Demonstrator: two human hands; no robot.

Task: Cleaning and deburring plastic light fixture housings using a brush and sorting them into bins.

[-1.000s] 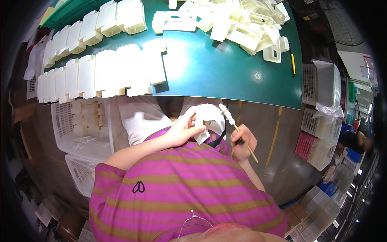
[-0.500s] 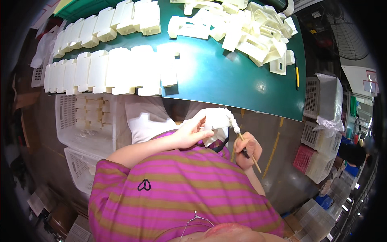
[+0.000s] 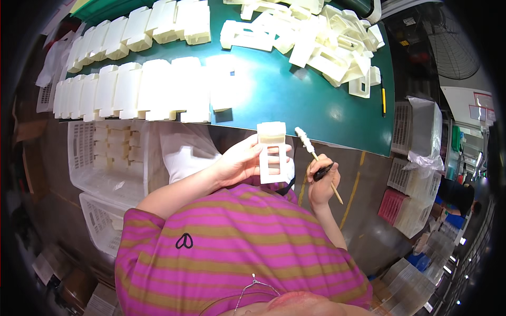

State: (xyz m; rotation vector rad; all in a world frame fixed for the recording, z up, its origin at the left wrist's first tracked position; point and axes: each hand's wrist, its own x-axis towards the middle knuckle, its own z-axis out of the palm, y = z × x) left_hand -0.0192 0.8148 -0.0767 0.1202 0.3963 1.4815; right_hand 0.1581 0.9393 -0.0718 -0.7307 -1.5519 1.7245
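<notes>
My left hand (image 3: 238,162) is closed around a white plastic housing (image 3: 272,138) just off the table's front edge. The housing's rectangular openings face me, and fingers show through them. To its right, my right hand (image 3: 321,184) grips a thin wooden stick whose knobbly white wrapped tip (image 3: 304,140) points up and away, apart from the housing. A small black object (image 3: 322,172) is also held in that hand; its kind is unclear. Similar housings stand in two rows on the green table, the nearer row (image 3: 126,92) close to its front edge.
A loose pile of housings (image 3: 332,55) covers the table's (image 3: 316,105) far right. A yellow-and-black pen-like tool (image 3: 384,101) lies by the right edge. White crates (image 3: 79,158) stand at left, one holding more pale parts. More crates and a red basket (image 3: 391,207) are at right.
The housing has been turned in my left hand, so its openings now show. My right hand has drawn the stick's white tip away from it.
</notes>
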